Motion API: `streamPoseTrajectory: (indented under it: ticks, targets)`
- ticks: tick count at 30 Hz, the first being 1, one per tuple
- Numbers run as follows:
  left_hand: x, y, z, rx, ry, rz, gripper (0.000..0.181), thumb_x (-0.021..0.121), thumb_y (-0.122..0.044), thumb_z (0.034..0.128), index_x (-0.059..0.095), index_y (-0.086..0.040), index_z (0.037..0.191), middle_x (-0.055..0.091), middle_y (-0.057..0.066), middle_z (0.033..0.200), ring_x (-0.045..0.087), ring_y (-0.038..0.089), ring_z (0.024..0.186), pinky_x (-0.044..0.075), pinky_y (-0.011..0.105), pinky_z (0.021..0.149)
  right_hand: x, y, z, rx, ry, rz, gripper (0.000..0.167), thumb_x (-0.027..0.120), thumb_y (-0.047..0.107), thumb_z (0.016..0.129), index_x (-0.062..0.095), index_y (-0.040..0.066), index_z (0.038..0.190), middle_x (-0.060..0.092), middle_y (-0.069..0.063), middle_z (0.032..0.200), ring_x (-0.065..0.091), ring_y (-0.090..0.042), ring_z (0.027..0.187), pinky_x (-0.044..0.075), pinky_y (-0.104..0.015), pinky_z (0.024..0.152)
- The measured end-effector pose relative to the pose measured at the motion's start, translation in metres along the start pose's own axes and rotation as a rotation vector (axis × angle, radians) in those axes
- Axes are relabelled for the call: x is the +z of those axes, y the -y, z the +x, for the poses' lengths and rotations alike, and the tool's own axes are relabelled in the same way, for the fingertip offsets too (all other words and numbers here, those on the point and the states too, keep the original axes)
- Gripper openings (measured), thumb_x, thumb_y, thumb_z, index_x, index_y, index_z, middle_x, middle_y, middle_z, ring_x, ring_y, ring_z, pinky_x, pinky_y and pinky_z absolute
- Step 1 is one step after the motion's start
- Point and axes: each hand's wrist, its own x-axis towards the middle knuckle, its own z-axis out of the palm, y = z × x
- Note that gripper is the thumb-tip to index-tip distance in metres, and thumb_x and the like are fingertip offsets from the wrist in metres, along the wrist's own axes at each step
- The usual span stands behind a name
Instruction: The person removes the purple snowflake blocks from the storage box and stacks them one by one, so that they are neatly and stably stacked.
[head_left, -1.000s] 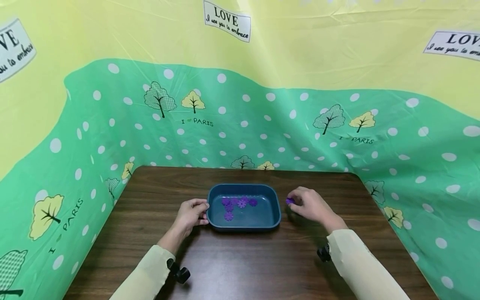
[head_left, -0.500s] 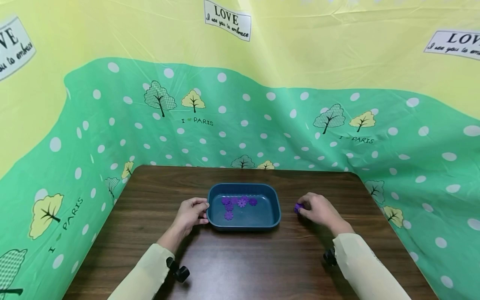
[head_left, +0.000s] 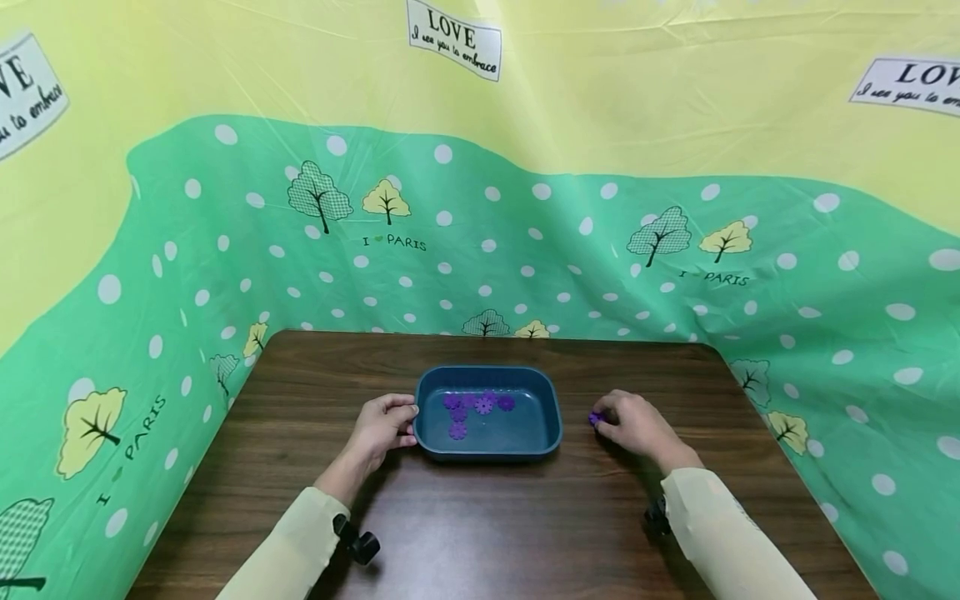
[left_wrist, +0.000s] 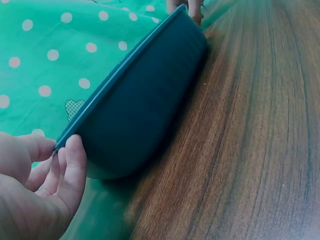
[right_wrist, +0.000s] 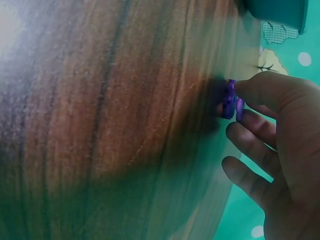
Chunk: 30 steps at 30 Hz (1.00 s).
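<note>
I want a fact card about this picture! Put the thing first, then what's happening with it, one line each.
Table: brown wood-grain table
Tray: blue tray with rounded corners, on the table
Inside: small purple pieces with bumpy edges
Left hand: left hand grips the tray's left end
Right hand: right hand pinches something purple beside the tray
Backdrop: green and yellow cloth with trees and white dots
</note>
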Motion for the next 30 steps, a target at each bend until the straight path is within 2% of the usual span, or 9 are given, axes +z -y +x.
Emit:
streamPoseTrajectory:
  ticks: [13, 26, 30]
  targets:
    - [0.001, -0.003, -0.005, 0.01, 0.009, 0.003, 0.037, 0.066, -0.005, 0.0967, 0.059, 0.008, 0.131, 0.067, 0.009, 0.086, 0.059, 0.013, 0.064, 0.06, 0.027, 0.057, 0.003, -0.003, -0.001, -0.011, 0.005, -0.004, 0.019, 0.075, 0.018, 0.092, 0.074, 0.009, 0.109, 0.068, -0.005, 0.109, 0.068, -0.022, 0.095, 0.06, -0.048, 0.082]
    - [0.0, -0.001, -0.001, -0.001, 0.002, -0.003, 0.036, 0.067, -0.004, 0.0957, 0.06, 0.007, 0.13, 0.065, 0.011, 0.087, 0.058, 0.013, 0.064, 0.061, 0.027, 0.058, -0.006, -0.001, 0.003, -0.001, -0.003, 0.003, 0.018, 0.076, 0.019, 0.092, 0.075, 0.011, 0.109, 0.069, -0.005, 0.108, 0.066, -0.021, 0.091, 0.06, -0.048, 0.08]
    - [0.0, -0.001, -0.001, 0.002, 0.001, -0.005, 0.036, 0.067, -0.004, 0.0957, 0.06, 0.007, 0.129, 0.065, 0.01, 0.086, 0.058, 0.013, 0.064, 0.061, 0.027, 0.058, -0.01, 0.002, 0.007, -0.02, -0.015, -0.004, 0.021, 0.076, 0.021, 0.092, 0.074, 0.011, 0.111, 0.069, -0.004, 0.109, 0.065, -0.02, 0.09, 0.06, -0.047, 0.08]
